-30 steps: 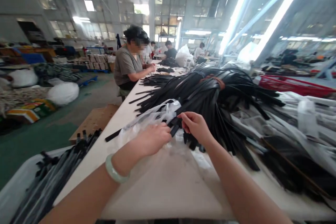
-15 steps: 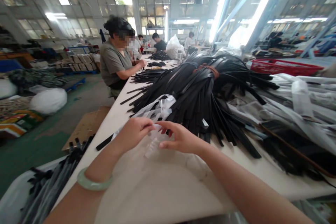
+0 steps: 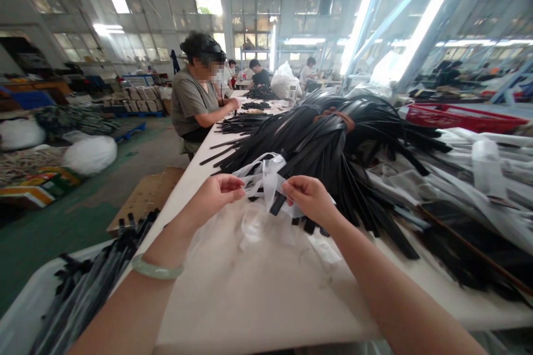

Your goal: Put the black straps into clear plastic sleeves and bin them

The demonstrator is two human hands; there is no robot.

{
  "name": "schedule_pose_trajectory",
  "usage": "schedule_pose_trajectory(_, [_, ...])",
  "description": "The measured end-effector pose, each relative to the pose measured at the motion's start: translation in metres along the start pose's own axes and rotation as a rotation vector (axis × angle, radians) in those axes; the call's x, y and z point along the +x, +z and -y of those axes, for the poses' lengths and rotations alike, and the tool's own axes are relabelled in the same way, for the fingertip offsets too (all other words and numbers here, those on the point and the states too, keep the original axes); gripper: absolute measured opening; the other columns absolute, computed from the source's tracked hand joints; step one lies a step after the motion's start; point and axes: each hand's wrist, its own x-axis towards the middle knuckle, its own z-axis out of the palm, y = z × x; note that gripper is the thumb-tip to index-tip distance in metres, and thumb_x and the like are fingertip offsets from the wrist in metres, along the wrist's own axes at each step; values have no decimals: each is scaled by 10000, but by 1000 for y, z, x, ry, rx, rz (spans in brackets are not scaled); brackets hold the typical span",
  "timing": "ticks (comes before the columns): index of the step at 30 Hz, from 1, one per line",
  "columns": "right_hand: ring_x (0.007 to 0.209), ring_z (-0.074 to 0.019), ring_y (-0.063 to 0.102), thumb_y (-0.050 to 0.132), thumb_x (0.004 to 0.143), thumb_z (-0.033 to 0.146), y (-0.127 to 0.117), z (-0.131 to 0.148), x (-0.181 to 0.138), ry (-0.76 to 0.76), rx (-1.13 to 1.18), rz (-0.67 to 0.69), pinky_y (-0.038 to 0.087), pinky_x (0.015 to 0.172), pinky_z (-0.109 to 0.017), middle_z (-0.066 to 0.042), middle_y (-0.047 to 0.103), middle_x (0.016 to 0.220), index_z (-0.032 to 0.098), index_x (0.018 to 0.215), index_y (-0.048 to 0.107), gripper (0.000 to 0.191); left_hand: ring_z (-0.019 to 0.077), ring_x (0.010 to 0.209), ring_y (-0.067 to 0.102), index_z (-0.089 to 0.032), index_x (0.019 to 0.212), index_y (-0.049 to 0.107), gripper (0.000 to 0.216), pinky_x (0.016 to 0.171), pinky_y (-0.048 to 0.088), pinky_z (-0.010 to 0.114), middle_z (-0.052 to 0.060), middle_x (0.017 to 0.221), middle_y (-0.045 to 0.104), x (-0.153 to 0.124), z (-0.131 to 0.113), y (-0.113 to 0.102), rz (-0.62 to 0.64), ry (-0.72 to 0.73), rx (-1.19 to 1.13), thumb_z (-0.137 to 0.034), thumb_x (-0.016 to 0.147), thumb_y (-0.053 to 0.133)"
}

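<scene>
My left hand (image 3: pixel 216 194), with a pale green bangle (image 3: pixel 156 270) on its wrist, pinches the edge of a clear plastic bag (image 3: pixel 266 177) above the white table (image 3: pixel 266 294). My right hand (image 3: pixel 310 197) pinches the other side of the same bag, close to the end of a black strap (image 3: pixel 278 203). The bag mouth is held between the two hands. Just behind them lies a large heap of black straps (image 3: pixel 328 144) bound with a brown band.
A person in a grey shirt (image 3: pixel 195 100) works at the same table further along, with other people beyond. A white bin of bagged straps (image 3: pixel 79 294) stands at my lower left. Bagged straps (image 3: pixel 478 177) and a red crate (image 3: pixel 462 117) lie to the right.
Both hands have risen and drawn apart, pulling the plastic bag open between them. One second ago they were together at a black strap's end.
</scene>
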Motion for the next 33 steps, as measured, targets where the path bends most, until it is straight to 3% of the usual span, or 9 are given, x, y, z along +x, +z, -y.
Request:
schedule_pose_trajectory(2, [435,-94,376,536,861,434,11,2,-4,29,66,25,257,442,-238,2,563,519,176,625,564,351,171,806,629,-157,1132,610,531,712,537,312,104,1056,645,-3,1,11,33,51,45,-279,649,797])
schedule_pose_trajectory(5, [451,-92,392,543,853,464,23,8,-8,71,191,61,269,459,-236,9,537,506,174,603,540,382,221,1030,591,-264,1335,472,716,783,554,351,117,1324,495,-9,-1,28,-43,318,272,-182,685,760])
schedule_pose_trajectory(9, [455,-88,379,569,811,500,28,16,-9,117,358,89,266,460,-233,21,491,478,183,565,497,408,230,1280,446,-295,1335,516,535,1048,415,430,86,1370,492,-13,-2,36,-59,678,588,-71,850,518])
schedule_pose_trajectory(12, [449,-86,353,581,799,485,26,15,-7,143,384,66,243,446,-233,21,489,471,182,567,506,389,215,1128,566,-261,1145,680,343,963,476,379,84,1237,615,-16,-3,34,-85,749,559,-124,888,498])
schedule_pose_trajectory(17, [471,-95,415,566,821,440,25,11,-8,106,338,142,292,462,-230,15,503,503,181,560,500,374,178,831,659,-237,878,766,120,792,531,302,42,898,735,-16,-9,34,-344,500,60,-242,820,661])
schedule_pose_trajectory(22, [523,-100,419,558,870,370,26,17,-17,-123,88,454,296,480,-222,14,513,550,151,622,613,335,98,605,609,-189,686,731,222,603,511,203,-8,676,712,-5,-9,32,-449,125,-712,-282,548,878])
schedule_pose_trajectory(28, [539,-106,472,547,905,328,35,25,-29,-322,-90,566,349,513,-217,-2,602,585,151,678,684,318,74,641,617,-168,754,683,334,607,501,153,-32,679,678,2,-8,24,-368,37,-845,-219,506,901])
schedule_pose_trajectory(31, [594,-119,578,578,893,365,34,22,-27,-288,-25,648,406,548,-205,-28,695,712,158,858,724,255,75,627,609,-176,799,647,365,629,507,174,-49,677,655,2,-9,22,-353,51,-810,-170,518,879])
schedule_pose_trajectory(33, [567,-129,603,565,892,436,26,14,-19,-150,-47,452,409,514,-208,-42,697,682,150,806,710,333,72,609,595,-173,811,621,402,641,501,185,-58,663,641,0,-9,23,-354,66,-755,-144,497,869])
